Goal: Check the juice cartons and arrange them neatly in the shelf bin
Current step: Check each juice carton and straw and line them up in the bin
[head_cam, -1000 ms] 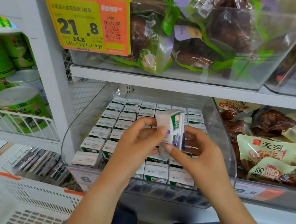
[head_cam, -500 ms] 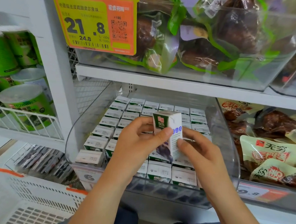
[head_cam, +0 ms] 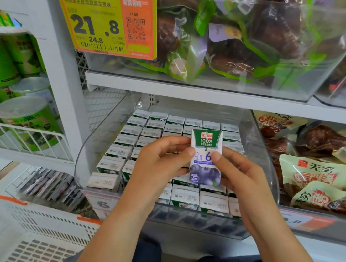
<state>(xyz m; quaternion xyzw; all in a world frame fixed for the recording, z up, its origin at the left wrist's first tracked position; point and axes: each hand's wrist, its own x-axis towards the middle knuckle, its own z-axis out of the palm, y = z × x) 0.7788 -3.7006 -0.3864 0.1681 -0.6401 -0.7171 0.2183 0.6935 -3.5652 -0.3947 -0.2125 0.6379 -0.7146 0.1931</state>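
A small white, green and purple blueberry juice carton (head_cam: 206, 160) is held upright above the clear shelf bin (head_cam: 267, 155), its front face turned toward me. My left hand (head_cam: 160, 166) grips its left side with the thumb on the front. My right hand (head_cam: 240, 174) grips its right side, thumb also on the front. Several rows of matching cartons (head_cam: 127, 150) stand packed in the bin below. One carton (head_cam: 103, 180) lies on its side at the bin's front left corner. The cartons under my hands are hidden.
A yellow and orange price tag (head_cam: 105, 21) hangs from the upper bin of bagged produce (head_cam: 232, 43). Snack packets (head_cam: 314, 174) fill the bin to the right. Green tins (head_cam: 26, 121) sit on a wire shelf at left. A white basket with orange trim (head_cam: 32, 233) stands at lower left.
The carton has been turned in both hands from edge-on to front-facing and upright. Both thumbs now press on its front face.
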